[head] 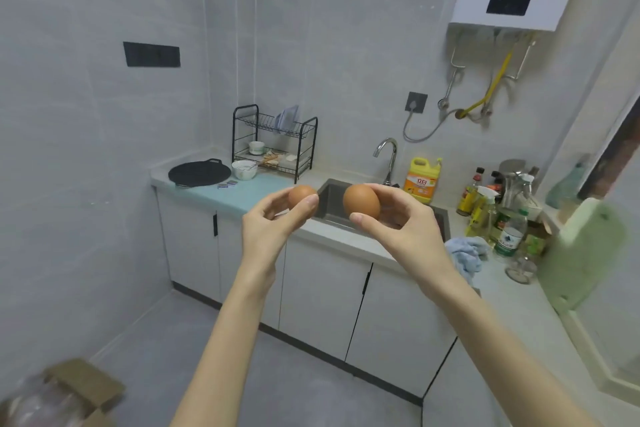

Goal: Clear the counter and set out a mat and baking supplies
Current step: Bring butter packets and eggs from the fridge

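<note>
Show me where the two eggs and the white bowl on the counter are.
left egg (300, 194), head view, upper shell above the thumb
right egg (361, 200), head view, middle of shell
white bowl (244, 174), head view, front wall

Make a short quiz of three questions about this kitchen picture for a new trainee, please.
1. True or false: the left hand grips one brown egg in its fingers, and the right hand grips another brown egg.
2. Where does the round black pan lie?
A. in the sink
B. on the grey counter, left of the black wire dish rack
C. on the floor
3. Fill the gap: the yellow plastic detergent bottle stands just right of the curved chrome ____.

Key: 1 true; 2 B; 3 faucet.
</note>
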Motion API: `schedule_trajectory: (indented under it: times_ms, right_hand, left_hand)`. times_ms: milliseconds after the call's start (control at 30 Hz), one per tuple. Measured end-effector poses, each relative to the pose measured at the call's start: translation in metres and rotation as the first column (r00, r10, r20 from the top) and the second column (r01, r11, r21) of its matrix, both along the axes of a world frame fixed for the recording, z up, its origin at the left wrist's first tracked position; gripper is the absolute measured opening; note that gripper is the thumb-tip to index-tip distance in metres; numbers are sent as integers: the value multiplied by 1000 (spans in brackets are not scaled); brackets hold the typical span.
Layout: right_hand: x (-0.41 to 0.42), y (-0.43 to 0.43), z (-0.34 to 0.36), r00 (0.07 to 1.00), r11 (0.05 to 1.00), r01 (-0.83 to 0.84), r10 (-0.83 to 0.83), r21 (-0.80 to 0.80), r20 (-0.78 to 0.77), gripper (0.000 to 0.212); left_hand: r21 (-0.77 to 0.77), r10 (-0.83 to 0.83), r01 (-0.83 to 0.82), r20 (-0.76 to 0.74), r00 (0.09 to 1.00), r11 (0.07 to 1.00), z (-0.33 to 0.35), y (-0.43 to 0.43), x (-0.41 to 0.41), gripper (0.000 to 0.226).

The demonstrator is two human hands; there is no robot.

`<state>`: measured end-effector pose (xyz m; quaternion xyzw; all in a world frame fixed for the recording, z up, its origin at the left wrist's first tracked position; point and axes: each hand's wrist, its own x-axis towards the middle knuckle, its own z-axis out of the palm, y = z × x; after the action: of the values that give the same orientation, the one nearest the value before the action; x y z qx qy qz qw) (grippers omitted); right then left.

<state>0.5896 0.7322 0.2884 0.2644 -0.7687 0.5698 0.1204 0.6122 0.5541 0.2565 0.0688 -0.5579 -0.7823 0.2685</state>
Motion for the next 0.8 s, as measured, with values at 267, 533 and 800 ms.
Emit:
schedule_trajectory:
  times_ms: [267,533,800]
  right_hand:
    - [-172,-55,-14,996,999,-32,31,10,83,40]
    - [-329,-132,-64,964,993,-114,107,13,245,39]
    - [-514,-236,-109,921,971,-226,188,74,340,40]
  left_hand:
    - [-13,53,-53,70,996,999,-15,-59,-162,32]
    - [-118,173,-150,216,961,982,-61,-140,-287,43]
    - [-264,295,-205,367,882,942,-105,-227,-435,39]
